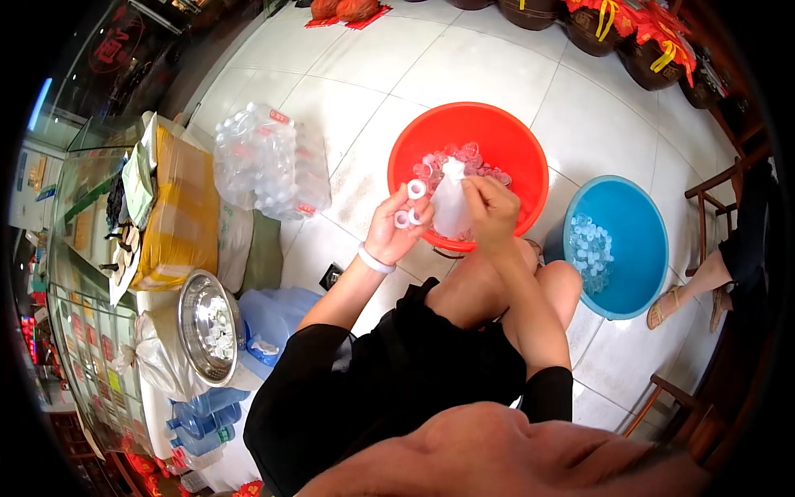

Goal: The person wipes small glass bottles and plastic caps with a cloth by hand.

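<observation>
My left hand (396, 228) holds several white plastic rings (416, 190) among its curled fingers, at the left rim of a red tub (522, 153). Clear plastic pieces with a pinkish look (469, 155) are heaped inside the tub. A whitish, cloudy piece, narrow at the top and wider below (451, 203), shows between my hands; its kind is unclear. The fingers of my right hand (494, 207) are pinched together at that piece's right edge, and what lies between them is hidden.
On the right stands a blue tub (658, 215) with clear pieces, near another person's sandalled foot (667, 305). To the left are shrink-wrapped bottles (269, 161), a taped carton (178, 215) and a steel bowl (189, 331) of white pieces. Dark jars (592, 33) line the back.
</observation>
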Demonstrator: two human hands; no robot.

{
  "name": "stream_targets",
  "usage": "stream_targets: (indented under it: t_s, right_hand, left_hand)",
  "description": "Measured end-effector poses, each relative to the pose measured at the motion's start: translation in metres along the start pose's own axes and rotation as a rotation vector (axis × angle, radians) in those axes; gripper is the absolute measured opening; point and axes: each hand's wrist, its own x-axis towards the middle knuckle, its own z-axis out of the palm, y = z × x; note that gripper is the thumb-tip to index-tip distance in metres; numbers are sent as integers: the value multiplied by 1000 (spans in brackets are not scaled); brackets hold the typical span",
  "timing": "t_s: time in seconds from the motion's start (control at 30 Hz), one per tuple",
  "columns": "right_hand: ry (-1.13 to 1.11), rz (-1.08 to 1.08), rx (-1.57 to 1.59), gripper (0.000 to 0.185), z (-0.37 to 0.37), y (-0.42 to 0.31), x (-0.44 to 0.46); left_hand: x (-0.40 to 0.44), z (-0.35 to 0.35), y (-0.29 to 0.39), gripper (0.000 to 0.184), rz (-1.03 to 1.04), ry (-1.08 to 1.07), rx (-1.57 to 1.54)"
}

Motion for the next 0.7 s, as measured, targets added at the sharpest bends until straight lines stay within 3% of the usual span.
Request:
stream_targets:
  t_s: [0.03,0.07,0.4,0.47,0.7]
  right_hand:
    - [48,69,68,4,-4,-1,3]
    - [11,68,57,5,-8,-1,5]
    - [-136,-116,40,3,-11,-3,5]
    - [-245,-155,-3,4,-11,-3,3]
    - [-255,-236,-96,6,-9,-7,2]
  left_hand:
    - [0,1,2,30,-120,-115,-184]
    - [-1,3,0,31,-152,-49,-228]
    - [2,-1,-9,30,-150,-86,-171]
    - [0,1,-9,24,-118,77,-69]
    - [-3,11,-15,20,53,149,366]
